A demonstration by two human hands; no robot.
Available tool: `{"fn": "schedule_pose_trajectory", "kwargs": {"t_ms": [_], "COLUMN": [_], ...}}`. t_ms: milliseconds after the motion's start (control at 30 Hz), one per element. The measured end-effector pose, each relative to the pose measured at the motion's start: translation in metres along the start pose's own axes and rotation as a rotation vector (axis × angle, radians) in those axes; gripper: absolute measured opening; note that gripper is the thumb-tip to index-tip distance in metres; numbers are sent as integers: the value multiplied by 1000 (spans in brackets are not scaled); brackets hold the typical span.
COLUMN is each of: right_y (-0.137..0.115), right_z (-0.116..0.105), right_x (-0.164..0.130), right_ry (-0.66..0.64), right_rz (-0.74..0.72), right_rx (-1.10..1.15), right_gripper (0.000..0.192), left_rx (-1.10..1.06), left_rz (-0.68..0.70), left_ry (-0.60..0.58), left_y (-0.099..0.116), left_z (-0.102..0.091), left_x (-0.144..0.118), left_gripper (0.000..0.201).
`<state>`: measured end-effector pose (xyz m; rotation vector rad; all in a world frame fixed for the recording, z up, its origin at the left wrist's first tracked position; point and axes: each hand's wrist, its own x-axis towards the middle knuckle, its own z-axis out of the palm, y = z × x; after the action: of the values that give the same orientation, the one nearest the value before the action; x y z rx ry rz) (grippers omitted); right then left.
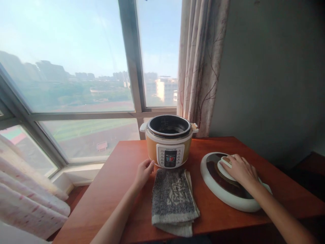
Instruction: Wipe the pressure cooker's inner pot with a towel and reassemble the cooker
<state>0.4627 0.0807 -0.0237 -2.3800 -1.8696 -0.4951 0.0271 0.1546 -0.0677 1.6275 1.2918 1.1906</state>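
Observation:
A pressure cooker [152, 145] with a tan body, white handles and a front control panel stands upright, its top uncovered and the dark inner pot [169, 126] showing. Its round lid [212, 188], white-rimmed with a dark brown top, lies flat on the table to the right. My right hand [241, 170] is closed round the knob in the lid's middle. My left hand [144, 173] rests by the cooker's lower front left, fingers curled in and holding nothing that I can see. Just right of it lies a folded grey towel [174, 200] with a pale pattern.
The reddish-brown wooden table [101, 200] bears all of these, with its front edge close to me. Behind it are a large window [83, 84] and a patterned curtain [198, 67]. A grey wall [269, 74] stands at the right. Another pale curtain [27, 196] hangs at lower left.

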Motion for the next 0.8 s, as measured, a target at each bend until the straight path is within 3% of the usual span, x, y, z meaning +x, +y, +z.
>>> {"fn": "schedule_pose_trajectory", "kwargs": {"t_ms": [133, 333, 500, 633, 800], "right_y": [5, 13, 29, 40, 12], "right_z": [9, 32, 29, -12, -103], "right_x": [2, 11, 24, 44, 73], "right_ry": [-7, 151, 199, 269, 448], "right_rz": [20, 36, 94, 218, 168], "right_rx": [60, 299, 519, 638, 732], "right_gripper": [50, 35, 38, 40, 42], "left_rx": [-66, -156, -186, -245, -412], "left_rz": [-19, -77, -134, -144, -115], "left_ry": [-3, 23, 206, 294, 301], "left_y": [6, 14, 23, 37, 60], "left_z": [-3, -5, -23, -41, -49], "left_x": [2, 5, 26, 58, 105], "left_gripper": [44, 43, 38, 38, 44]}}
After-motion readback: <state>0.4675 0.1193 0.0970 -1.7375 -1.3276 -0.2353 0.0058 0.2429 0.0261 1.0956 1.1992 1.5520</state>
